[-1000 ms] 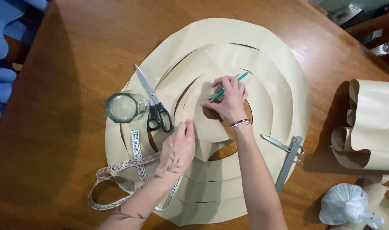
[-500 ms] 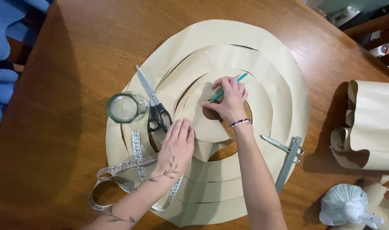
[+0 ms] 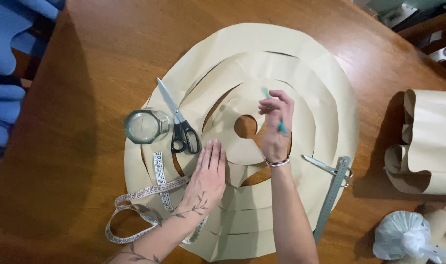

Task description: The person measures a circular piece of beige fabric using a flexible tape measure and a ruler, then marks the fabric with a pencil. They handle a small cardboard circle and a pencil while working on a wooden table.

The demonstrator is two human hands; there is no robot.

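Since the earlier frames the right hand (image 3: pixel 275 128) has lifted off the paper, and the teal pencil (image 3: pixel 280 126) that lay slanted up to the right now shows only as a blurred streak by the fingers — a small round hole (image 3: pixel 246 126) in the innermost paper piece, covered before, is now in view just left of that hand. Its fingers are curled and pinched on the pencil, a bead bracelet (image 3: pixel 277 162) at the wrist. The left hand (image 3: pixel 209 173) lies flat, fingers straight and close together, pressing the inner paper ring (image 3: pixel 232 151) near its lower left edge; it holds nothing. These tan paper cutouts (image 3: pixel 325 88) — nested curved bands around the holed piece — sit in the middle of the round wooden table (image 3: pixel 96 58). Black-handled scissors (image 3: pixel 180 124) lie on the paper just left of the hands, a glass jar (image 3: pixel 143 126) beside them, and a looped measuring tape (image 3: pixel 149 195) trails below the jar, passing under the left wrist. Right of the right forearm lie a metal ruler (image 3: pixel 333 194) and a compass-like tool (image 3: pixel 325 167). Rolled tan paper (image 3: pixel 428 142) and a clear plastic bag (image 3: pixel 406 239) sit at the table's right edge, blue fabric (image 3: pixel 12 58) at the left.
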